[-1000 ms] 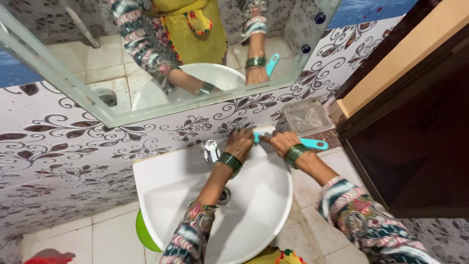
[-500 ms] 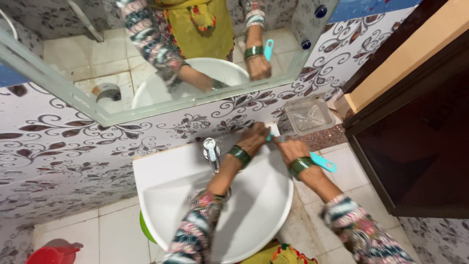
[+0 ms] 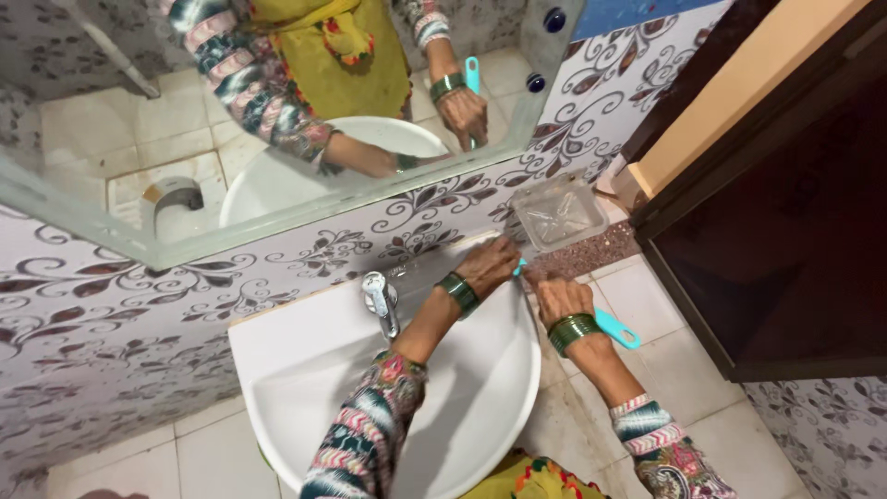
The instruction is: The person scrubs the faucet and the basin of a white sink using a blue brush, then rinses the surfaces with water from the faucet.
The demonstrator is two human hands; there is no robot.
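Fingers of my right hand [image 3: 561, 300] are wrapped round a teal brush [image 3: 614, 327]; left hand [image 3: 488, 264] pinches its head at 1 o'clock of the white sink [image 3: 305, 360], near the tap [image 3: 379, 300].

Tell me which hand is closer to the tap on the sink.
The left hand. It sits just right of the chrome tap at the white sink's back edge. The right hand, holding a teal brush, is farther off, past the left hand.

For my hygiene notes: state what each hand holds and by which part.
The right hand grips a turquoise brush mid-handle. The left hand meets its front end; whether it holds anything cannot be told.
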